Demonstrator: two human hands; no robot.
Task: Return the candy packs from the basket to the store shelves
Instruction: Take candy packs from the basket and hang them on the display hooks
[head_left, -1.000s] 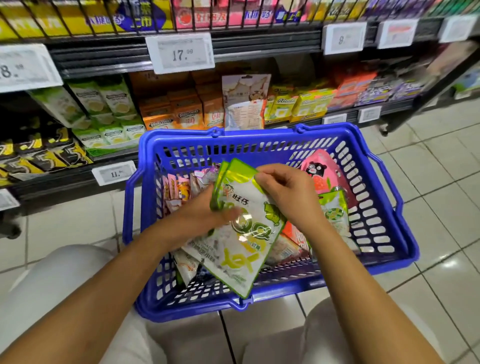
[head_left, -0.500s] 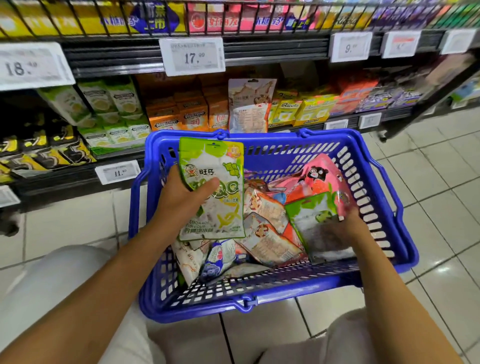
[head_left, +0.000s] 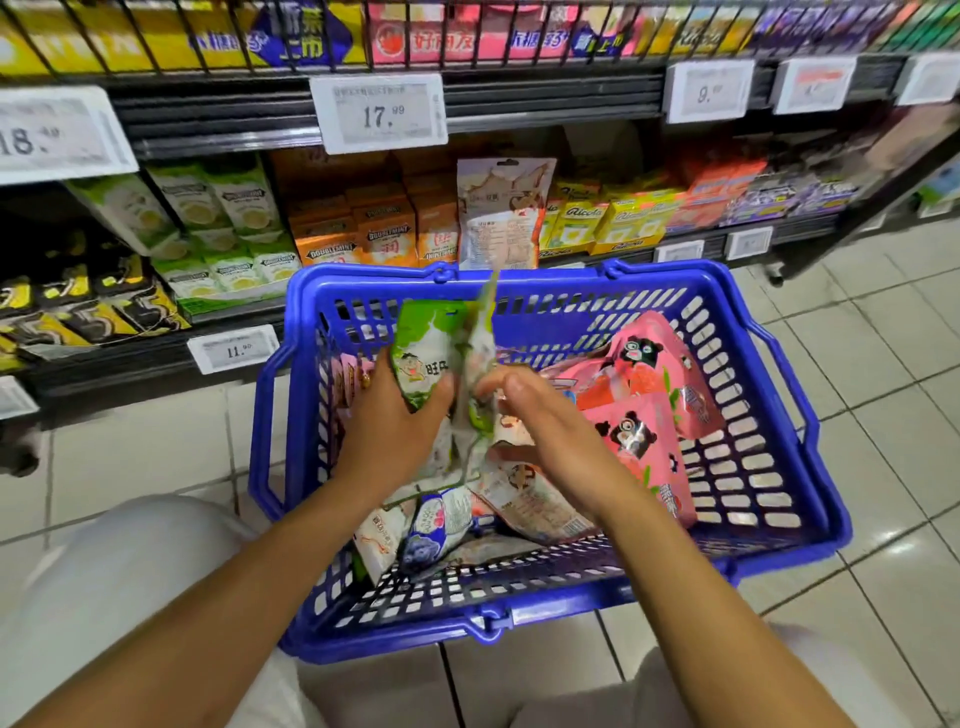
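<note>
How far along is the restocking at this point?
Early. Nothing visibly shelved yet. In hand: the left hand grips a green candy pack above the blue basket, and the right hand is at a second, blurred green pack. Left: pink packs and a blue-printed pack still lie in the basket.
</note>
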